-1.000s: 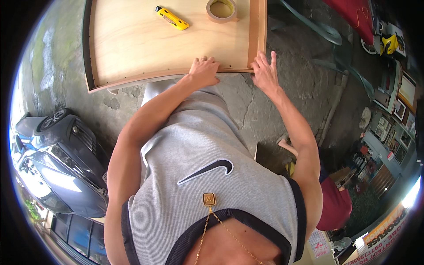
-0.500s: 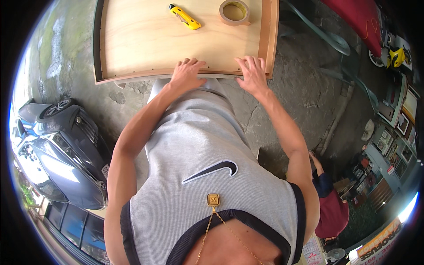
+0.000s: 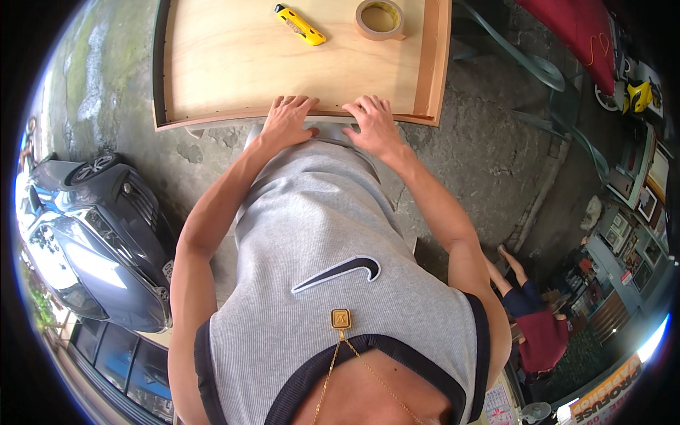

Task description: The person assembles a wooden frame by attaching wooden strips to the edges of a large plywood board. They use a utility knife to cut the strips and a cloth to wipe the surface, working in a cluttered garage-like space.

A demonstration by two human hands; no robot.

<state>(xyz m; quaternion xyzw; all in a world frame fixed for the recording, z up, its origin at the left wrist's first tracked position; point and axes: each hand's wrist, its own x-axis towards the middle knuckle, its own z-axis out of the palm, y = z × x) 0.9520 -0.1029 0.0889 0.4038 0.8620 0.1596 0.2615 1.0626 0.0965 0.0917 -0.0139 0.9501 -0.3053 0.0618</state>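
A shallow wooden frame [image 3: 212,118] with a pale plywood panel [image 3: 234,67] inside it lies in front of me at the top. My left hand [image 3: 287,122] rests on its near edge, fingers over the rim and thumb apart on my side. Close by to the right, my right hand [image 3: 374,129] lies on the same edge, fingers spread a little and thumb apart. Neither hand holds a loose thing. On the panel, beyond my hands, are a yellow utility knife [image 3: 303,27] and, to its right, a roll of brown tape [image 3: 370,34]. The frame's far edge is cut off.
A dark grey car [image 3: 106,248] stands at the left. Cracked concrete floor [image 3: 482,152] surrounds the frame. A greenish curved strip [image 3: 524,64] and red cloth [image 3: 567,35] are at the upper right. Behind on the right is a person in a maroon top [image 3: 542,340].
My right hand has slid left along the near edge, closer to my left hand. The left hand has shifted slightly left. The person behind has moved a little.
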